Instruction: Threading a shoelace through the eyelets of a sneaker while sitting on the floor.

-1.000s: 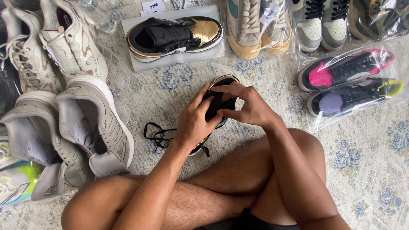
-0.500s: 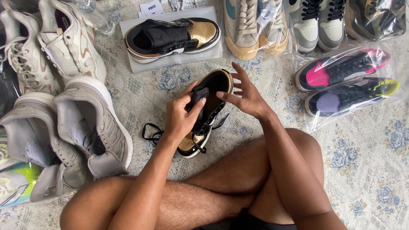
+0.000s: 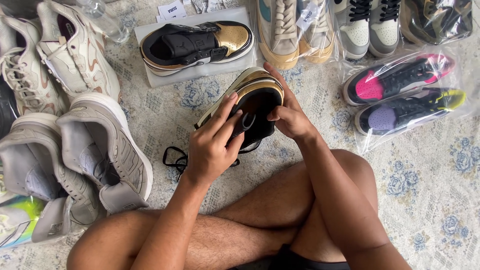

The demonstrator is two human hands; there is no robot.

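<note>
I hold a black and gold sneaker above the patterned rug, tipped so its heel opening faces me. My left hand grips its near side, fingers over the black tongue and collar. My right hand clasps the heel from the right, thumb at the opening. A loose black lace trails from under the shoe onto the rug. The matching black and gold sneaker lies on its side on a clear flat package just beyond.
Grey and cream sneakers are piled at the left. Bagged pairs lie at the right: pink and black, purple and yellow. Tan sneakers and grey ones line the back. My crossed legs fill the front.
The sneaker has been lifted and tilted up so its sole faces away. My right hand went from open beside it to clasping the heel.
</note>
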